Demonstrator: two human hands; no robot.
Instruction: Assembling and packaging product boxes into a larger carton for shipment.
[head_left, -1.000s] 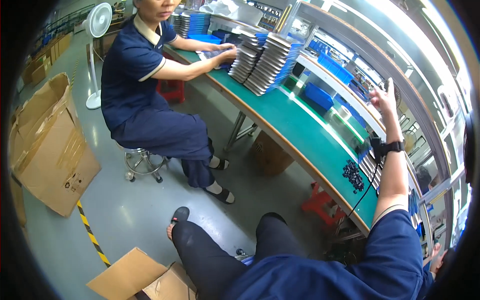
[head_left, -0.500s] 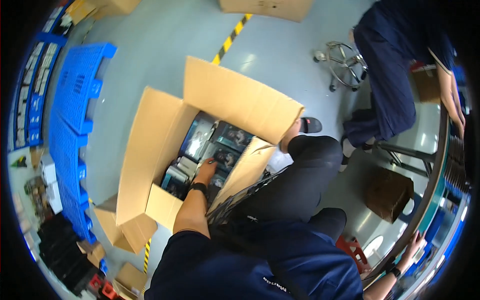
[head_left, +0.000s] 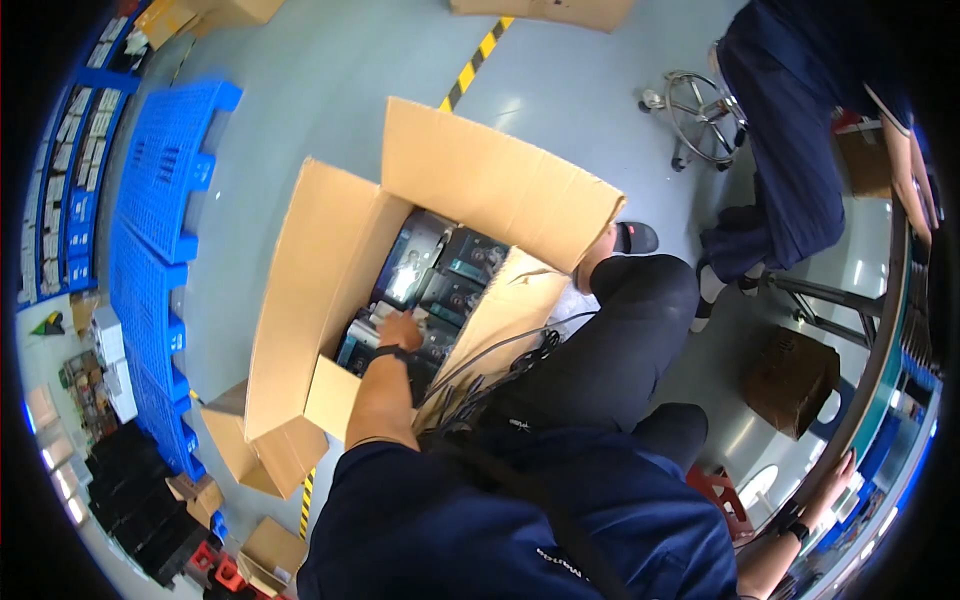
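Note:
My left hand (head_left: 398, 330) reaches down into a large open cardboard carton (head_left: 300, 270). Its fingers point downward among the contents, partly hidden, and their grip cannot be made out. Close beside it lie small whitish boxes (head_left: 368, 326). Dark printed boxes (head_left: 448, 297) fill the carton, with one glossy dark box (head_left: 412, 262) at the far left inside. At the far right, my right hand (head_left: 836, 482) rests at the edge of a workbench (head_left: 868, 405). Its fingers are stretched out along that edge, with no held object visible.
Black cables (head_left: 520, 362) lie between the carton and my leg. Blue pallets (head_left: 150, 220) stand at left. Another person (head_left: 775, 140) works at the bench beside a wheeled stool base (head_left: 705, 118). A brown carton (head_left: 792, 380) sits under the bench, and a smaller opened carton (head_left: 265, 450) lies nearer left.
My left hand has shifted left within the carton, from the dark boxes toward the whitish ones. My right hand has moved slightly up along the bench edge. The whole view has shifted a little.

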